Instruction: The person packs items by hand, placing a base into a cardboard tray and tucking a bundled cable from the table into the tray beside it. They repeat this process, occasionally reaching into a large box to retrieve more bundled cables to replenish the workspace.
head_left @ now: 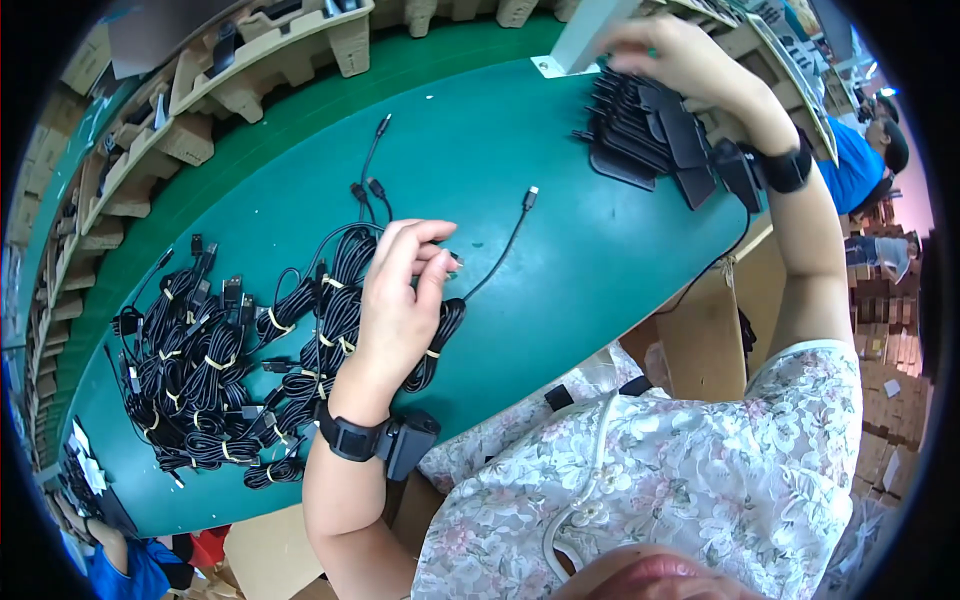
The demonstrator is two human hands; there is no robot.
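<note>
My left hand (405,290) is above the near middle of the green table, fingers curled and thumb close to the forefinger. A small connector of a black cable (456,258) shows at its fingertips. Beside and under that wrist lies a coiled black cable bundle (437,345), tied with a pale band. A loose cable end with a plug (530,198) stretches away to the right. My right hand (665,60) is at the far right, blurred, over a row of flat black plate-like pieces (630,145). Whether its fingers hold anything is not visible.
Many tied black cable bundles (205,365) heap on the left of the green table (540,290). Moulded brown trays (270,75) line the far edge. A white metal post (580,40) rises near my right hand. Open cardboard boxes (700,335) stand below the near edge. Other people are nearby.
</note>
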